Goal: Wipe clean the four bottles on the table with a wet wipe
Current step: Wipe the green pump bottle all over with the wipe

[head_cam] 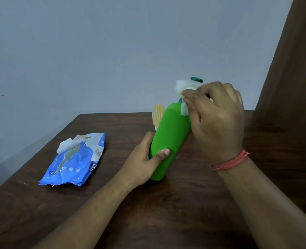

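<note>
Two bare forearms reach over the dark brown wooden worktop (166, 212). The left hand (143, 159) wraps its grip round the lower body of a tilted green plastic pump bottle (168, 137). The right hand (215, 115), a red thread bracelet (229, 161) at its wrist, pinches a white wet wipe (183, 88) against the bottle's neck. A pale yellow ribbed bottle (157, 112) stands just behind. A blue wet-wipe packet (75, 162) lies to the left.

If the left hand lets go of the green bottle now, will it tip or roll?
Probably it tips. The green bottle is tall, narrow and leaning, with only its bottom edge on the table. Its round, smooth body would likely roll once down. The left hand grips it low, while the right hand presses the wipe near the top.
</note>
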`<state>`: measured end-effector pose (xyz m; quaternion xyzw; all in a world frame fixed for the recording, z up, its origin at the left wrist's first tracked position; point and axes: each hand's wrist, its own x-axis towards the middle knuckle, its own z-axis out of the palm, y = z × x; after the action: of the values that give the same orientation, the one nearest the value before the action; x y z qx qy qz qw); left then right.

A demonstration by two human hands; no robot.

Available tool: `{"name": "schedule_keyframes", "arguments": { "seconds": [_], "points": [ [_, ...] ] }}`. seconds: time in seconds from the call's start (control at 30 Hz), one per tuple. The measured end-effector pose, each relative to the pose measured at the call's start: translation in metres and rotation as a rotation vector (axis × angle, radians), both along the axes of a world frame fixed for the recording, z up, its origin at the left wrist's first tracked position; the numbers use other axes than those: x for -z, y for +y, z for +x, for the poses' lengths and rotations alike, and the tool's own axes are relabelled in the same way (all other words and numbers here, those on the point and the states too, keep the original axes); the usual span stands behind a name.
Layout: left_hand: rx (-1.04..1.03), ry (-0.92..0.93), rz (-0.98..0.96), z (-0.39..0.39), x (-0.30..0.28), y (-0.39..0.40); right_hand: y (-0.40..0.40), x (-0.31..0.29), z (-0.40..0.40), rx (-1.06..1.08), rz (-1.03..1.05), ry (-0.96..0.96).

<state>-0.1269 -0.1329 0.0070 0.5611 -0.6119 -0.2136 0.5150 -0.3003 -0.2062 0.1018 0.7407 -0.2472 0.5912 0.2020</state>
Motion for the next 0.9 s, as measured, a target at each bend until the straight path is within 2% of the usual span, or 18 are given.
{"name": "schedule_keyframes", "arguments": {
  "seconds": [0.17,0.3,0.47,0.6,0.73,0.9],
  "points": [
    [-0.009,-0.003,-0.01,0.0,0.001,0.001,0.008,0.003,0.008,-0.022,-0.007,0.177],
    [-0.04,-0.077,-0.02,-0.003,0.0,0.0,-0.001,-0.002,-0.002,0.053,0.091,0.067],
    [-0.032,-0.037,-0.05,-0.001,0.001,0.003,0.003,0.007,0.008,-0.134,0.095,0.126],
    [-0.033,0.04,-0.033,0.002,0.003,0.003,-0.004,0.012,0.004,-0.167,0.062,0.047],
    [0.005,0.155,-0.016,0.007,0.003,0.004,-0.012,0.023,0.006,-0.199,0.2,-0.013],
    [0.045,0.158,-0.001,0.006,-0.001,0.008,-0.022,0.022,0.009,-0.382,0.246,-0.118]
  ]
}}
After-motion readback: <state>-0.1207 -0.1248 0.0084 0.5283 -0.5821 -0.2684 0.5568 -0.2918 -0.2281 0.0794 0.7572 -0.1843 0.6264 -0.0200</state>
